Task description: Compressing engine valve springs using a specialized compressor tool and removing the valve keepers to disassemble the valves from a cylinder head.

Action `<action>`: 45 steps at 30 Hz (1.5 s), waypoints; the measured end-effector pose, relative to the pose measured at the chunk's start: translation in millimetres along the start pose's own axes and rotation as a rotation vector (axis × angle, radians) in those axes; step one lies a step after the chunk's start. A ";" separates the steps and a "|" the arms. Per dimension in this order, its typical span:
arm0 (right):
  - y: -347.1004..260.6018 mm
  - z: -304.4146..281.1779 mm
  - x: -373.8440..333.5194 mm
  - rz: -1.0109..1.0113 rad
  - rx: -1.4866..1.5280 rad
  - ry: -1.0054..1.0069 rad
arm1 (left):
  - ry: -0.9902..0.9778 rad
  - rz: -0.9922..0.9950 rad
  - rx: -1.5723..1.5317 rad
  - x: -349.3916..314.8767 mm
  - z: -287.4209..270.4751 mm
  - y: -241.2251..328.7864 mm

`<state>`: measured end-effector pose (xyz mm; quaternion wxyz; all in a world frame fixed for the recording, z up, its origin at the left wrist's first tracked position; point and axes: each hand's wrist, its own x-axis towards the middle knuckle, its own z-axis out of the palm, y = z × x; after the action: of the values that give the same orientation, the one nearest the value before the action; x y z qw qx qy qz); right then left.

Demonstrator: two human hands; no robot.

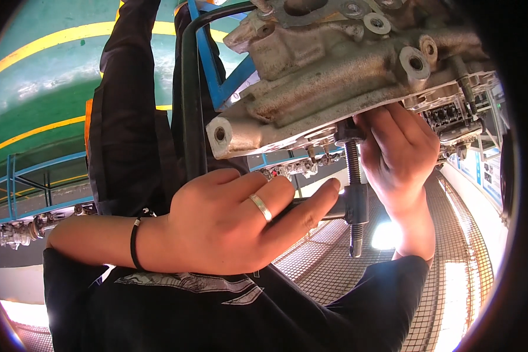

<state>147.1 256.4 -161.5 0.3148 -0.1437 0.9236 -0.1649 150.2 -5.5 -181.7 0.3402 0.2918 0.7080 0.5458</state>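
Note:
A grey metal cylinder head fills the upper right, its flat edge facing me. Around it reaches a black C-shaped valve spring compressor, with a threaded screw running through a sleeve at its lower end. My left hand is closed around the compressor's lower bar, its index finger stretched toward the sleeve. Beside the screw's round pad, my right hand has its fingers curled up under the cylinder head. Its fingertips, and what they hold, are hidden behind the head's edge and the pad.
Blue metal framing stands behind the cylinder head. More engine parts lie at the far right, and others along a blue rail on the left. The green floor carries yellow lines; a gridded surface spreads below right.

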 end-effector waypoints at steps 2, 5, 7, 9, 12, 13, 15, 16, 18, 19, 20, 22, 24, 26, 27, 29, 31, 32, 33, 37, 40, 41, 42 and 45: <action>-0.6 0.5 1.2 0.002 0.000 -0.013 | 0.038 0.014 -0.013 1.5 2.0 -1.5; -0.2 2.7 0.7 0.021 0.010 -0.017 | 0.067 0.028 -0.015 3.8 4.8 -3.7; -1.5 0.9 -3.4 0.058 0.013 -0.070 | 0.070 0.029 -0.015 4.2 4.2 -4.8; -1.5 1.8 -9.1 0.042 0.019 -0.021 | 0.053 0.033 -0.024 4.2 1.2 -5.8; -5.5 10.9 -22.4 0.053 0.099 0.180 | -0.031 0.011 -0.056 3.5 -6.1 -6.8; -8.4 14.5 -28.0 0.070 0.170 0.192 | -0.056 0.025 -0.060 3.4 -8.6 -7.6; -8.4 27.8 -35.6 0.025 0.265 0.295 | -0.129 0.010 -0.078 3.3 -14.2 -7.3; -7.8 33.1 -38.6 0.002 0.306 0.321 | -0.150 0.021 -0.075 3.4 -16.5 -8.3; -5.3 40.0 -42.9 -0.045 0.325 0.321 | -0.194 0.051 -0.056 3.1 -20.2 -11.1; -3.7 41.4 -43.9 -0.030 0.328 0.291 | -0.215 0.072 -0.042 2.5 -21.1 -12.5; -0.4 42.7 -43.8 -0.042 0.328 0.287 | -0.236 0.093 -0.030 2.4 -21.5 -13.7; 2.5 40.6 -43.1 -0.047 0.343 0.225 | -0.145 0.084 -0.029 1.8 -18.7 -13.9; 5.1 36.2 -41.0 -0.031 0.378 0.135 | -0.085 0.047 -0.022 2.1 -14.8 -12.7; 6.9 32.9 -38.3 -0.033 0.397 0.086 | -0.087 0.053 -0.022 3.2 -15.6 -12.5; 6.7 31.7 -36.9 -0.031 0.399 0.067 | -0.160 0.080 -0.031 3.4 -20.3 -13.5; 9.6 27.8 -35.7 -0.041 0.421 0.065 | -0.221 0.117 -0.033 4.3 -23.9 -13.0; 12.2 25.4 -35.0 -0.050 0.394 0.022 | -0.201 0.129 -0.023 3.8 -25.1 -13.6; 12.9 25.5 -34.4 -0.055 0.396 0.031 | -0.191 0.131 -0.018 3.2 -25.3 -13.9; 13.6 25.1 -33.9 -0.060 0.390 0.020 | -0.185 0.123 -0.014 2.7 -25.2 -13.2; 13.7 23.9 -30.6 -0.075 0.402 0.016 | -0.149 0.118 0.002 1.3 -22.6 -11.9; 14.1 20.4 -27.6 -0.084 0.404 -0.018 | -0.116 0.101 0.008 1.4 -20.7 -10.9; 13.9 19.3 -26.7 -0.085 0.418 -0.029 | -0.116 0.095 0.001 1.2 -20.6 -10.6; 13.8 18.3 -26.0 -0.091 0.402 -0.044 | -0.108 0.097 0.005 1.1 -19.8 -10.8; 13.9 15.9 -23.9 -0.098 0.398 -0.061 | -0.100 0.100 0.009 0.0 -19.4 -11.3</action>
<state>173.1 274.4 -166.1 0.3566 -0.1284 0.8547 -0.3547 134.1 -19.3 -189.3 0.3460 0.3550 0.6773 0.5436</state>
